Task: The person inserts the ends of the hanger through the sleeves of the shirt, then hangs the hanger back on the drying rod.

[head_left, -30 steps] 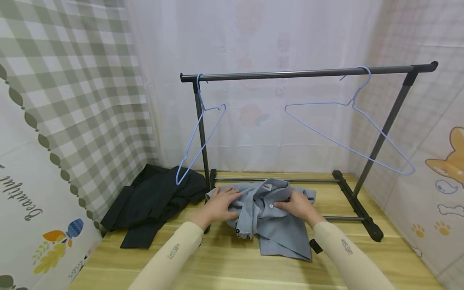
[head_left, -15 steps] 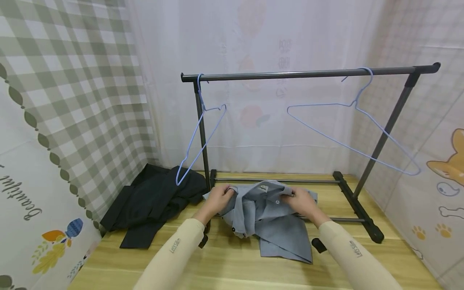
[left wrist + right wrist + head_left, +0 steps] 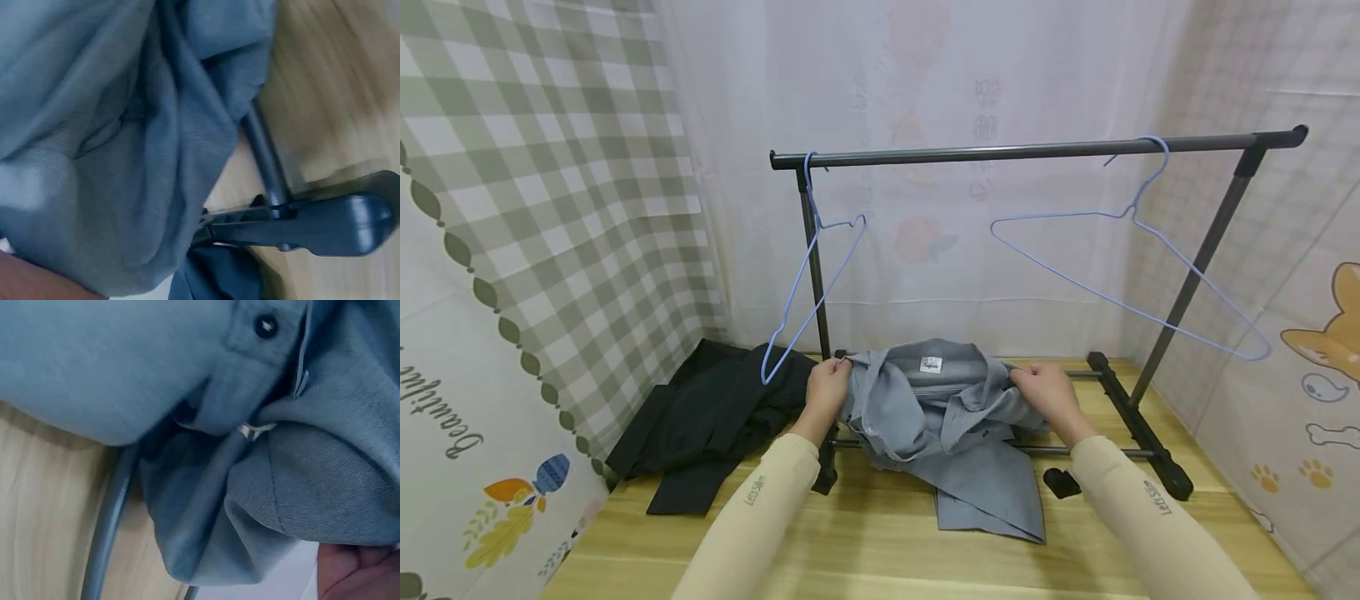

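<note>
A grey-blue button-up shirt (image 3: pixel 925 417) is stretched between my two hands, its collar up and a white neck label (image 3: pixel 931 365) facing me. My left hand (image 3: pixel 829 392) pinches the left shoulder area. On the other side, my right hand (image 3: pixel 1051 396) grips the right shoulder area. The lower part of the shirt (image 3: pixel 992 492) trails down onto the table. In the right wrist view a dark button (image 3: pixel 266 326) shows on the placket, and part of my right hand (image 3: pixel 356 575) is at the lower edge. The left wrist view shows bunched shirt fabric (image 3: pixel 125 156) beside my left hand (image 3: pixel 44 281).
A black clothes rack (image 3: pixel 1030 153) stands behind the shirt on a wooden table (image 3: pixel 880 558). Two blue wire hangers hang from its bar, a left hanger (image 3: pixel 790 308) and a right hanger (image 3: pixel 1075 285). A crumpled black garment (image 3: pixel 722 417) lies at the left.
My hands have moved apart and upward, from resting on the crumpled shirt to gripping it at both sides. The collar is now raised and spread, with the label more visible.
</note>
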A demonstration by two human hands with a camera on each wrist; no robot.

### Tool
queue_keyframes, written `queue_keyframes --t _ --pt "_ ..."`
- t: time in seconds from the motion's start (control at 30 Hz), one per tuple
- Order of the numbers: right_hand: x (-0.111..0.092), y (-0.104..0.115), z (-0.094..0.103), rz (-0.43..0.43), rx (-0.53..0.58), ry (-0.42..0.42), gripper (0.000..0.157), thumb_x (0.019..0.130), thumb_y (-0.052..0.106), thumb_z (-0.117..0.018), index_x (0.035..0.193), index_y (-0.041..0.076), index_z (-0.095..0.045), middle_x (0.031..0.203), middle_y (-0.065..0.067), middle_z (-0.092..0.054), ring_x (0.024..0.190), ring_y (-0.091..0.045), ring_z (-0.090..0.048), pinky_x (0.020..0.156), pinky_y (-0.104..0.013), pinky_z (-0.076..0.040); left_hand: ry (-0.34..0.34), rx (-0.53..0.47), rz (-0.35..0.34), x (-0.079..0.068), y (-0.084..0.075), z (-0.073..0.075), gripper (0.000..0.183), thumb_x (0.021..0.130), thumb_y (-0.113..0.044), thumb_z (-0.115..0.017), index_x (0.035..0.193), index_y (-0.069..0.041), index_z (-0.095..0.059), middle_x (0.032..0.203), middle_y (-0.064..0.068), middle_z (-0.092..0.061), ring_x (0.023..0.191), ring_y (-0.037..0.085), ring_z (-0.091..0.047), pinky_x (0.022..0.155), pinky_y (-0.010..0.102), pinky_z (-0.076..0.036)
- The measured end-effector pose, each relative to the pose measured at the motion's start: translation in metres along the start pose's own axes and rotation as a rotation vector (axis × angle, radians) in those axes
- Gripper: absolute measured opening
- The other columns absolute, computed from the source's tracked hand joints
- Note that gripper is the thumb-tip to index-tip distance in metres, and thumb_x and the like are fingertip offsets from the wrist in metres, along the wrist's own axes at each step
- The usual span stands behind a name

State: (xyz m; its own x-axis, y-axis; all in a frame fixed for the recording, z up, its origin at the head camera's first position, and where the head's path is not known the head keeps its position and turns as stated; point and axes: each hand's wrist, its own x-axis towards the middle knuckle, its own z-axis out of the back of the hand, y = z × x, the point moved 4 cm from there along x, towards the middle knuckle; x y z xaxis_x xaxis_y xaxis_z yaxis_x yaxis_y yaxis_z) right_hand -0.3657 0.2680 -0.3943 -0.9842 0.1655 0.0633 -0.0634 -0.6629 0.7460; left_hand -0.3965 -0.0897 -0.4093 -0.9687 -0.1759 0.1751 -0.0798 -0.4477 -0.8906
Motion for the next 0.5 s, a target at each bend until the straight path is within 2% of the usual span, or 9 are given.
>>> queue_keyframes --t 0.1,0.2,0.27,0.37,0.43,0.5 --pt "-0.004 -0.003 -0.006 0.018 -0.067 0.058 0.027 0.094 0.025 -0.053 0.074 0.007 -0.054 0.067 -0.004 -0.051 0.06 -0.022 -0.046 0.056 -0.034 -0.038 0.061 0.077 -0.051 -0.006 0.003 -0.006 0.018 0.097 -0.022 -0.063 0.094 -0.005 -0.066 0.084 0.008 -0.06 0.078 0.026 -0.057 0.069 0.038 -0.046" --pt "-0.01 0.0 -0.01 0.08 -0.111 0.109 0.029 0.097 0.028 -0.057 0.105 0.001 -0.062 0.098 -0.018 -0.064 0.087 -0.033 -0.06 0.073 -0.044 -0.048 0.079 0.132 -0.138 -0.013 0.004 -0.009 0.028 0.092 -0.02 -0.07 0.117 -0.008 -0.066 0.109 0.01 -0.064 0.099 0.028 -0.059 0.084 0.045 -0.048" --pt "-0.014 0.006 -0.011 0.138 -0.127 0.111 0.039 0.098 0.027 -0.058 0.125 0.0 -0.059 0.119 -0.024 -0.061 0.106 -0.04 -0.059 0.084 -0.051 -0.048 0.063 0.16 -0.207 -0.018 0.002 -0.008 0.029 0.091 -0.02 -0.071 0.117 -0.008 -0.067 0.113 0.01 -0.063 0.101 0.028 -0.058 0.086 0.046 -0.047" --pt "-0.02 0.018 -0.013 0.259 -0.156 0.041 0.044 0.097 0.025 -0.058 0.135 0.002 -0.057 0.131 -0.025 -0.055 0.116 -0.042 -0.054 0.09 -0.057 -0.045 0.016 0.199 -0.31 -0.027 -0.001 -0.003 0.019 0.095 -0.025 -0.068 0.108 -0.011 -0.071 0.104 0.005 -0.063 0.092 0.023 -0.057 0.08 0.042 -0.048" --pt "-0.026 0.03 -0.015 0.368 -0.209 -0.063 0.042 0.096 0.028 -0.061 0.131 0.004 -0.061 0.128 -0.023 -0.057 0.112 -0.041 -0.056 0.089 -0.057 -0.045 0.003 0.24 -0.357 -0.034 -0.004 -0.001 0.022 0.098 -0.033 -0.064 0.103 -0.013 -0.072 0.095 0.0 -0.062 0.083 0.018 -0.056 0.072 0.038 -0.047" --pt "-0.033 0.041 -0.02 0.465 -0.303 -0.175 0.044 0.094 0.037 -0.065 0.126 0.006 -0.065 0.121 -0.02 -0.061 0.104 -0.038 -0.06 0.084 -0.056 -0.047 0.021 0.304 -0.378 -0.041 -0.005 0.001 0.032 0.098 -0.045 -0.06 0.103 -0.016 -0.072 0.088 -0.002 -0.061 0.076 0.015 -0.055 0.065 0.035 -0.046"
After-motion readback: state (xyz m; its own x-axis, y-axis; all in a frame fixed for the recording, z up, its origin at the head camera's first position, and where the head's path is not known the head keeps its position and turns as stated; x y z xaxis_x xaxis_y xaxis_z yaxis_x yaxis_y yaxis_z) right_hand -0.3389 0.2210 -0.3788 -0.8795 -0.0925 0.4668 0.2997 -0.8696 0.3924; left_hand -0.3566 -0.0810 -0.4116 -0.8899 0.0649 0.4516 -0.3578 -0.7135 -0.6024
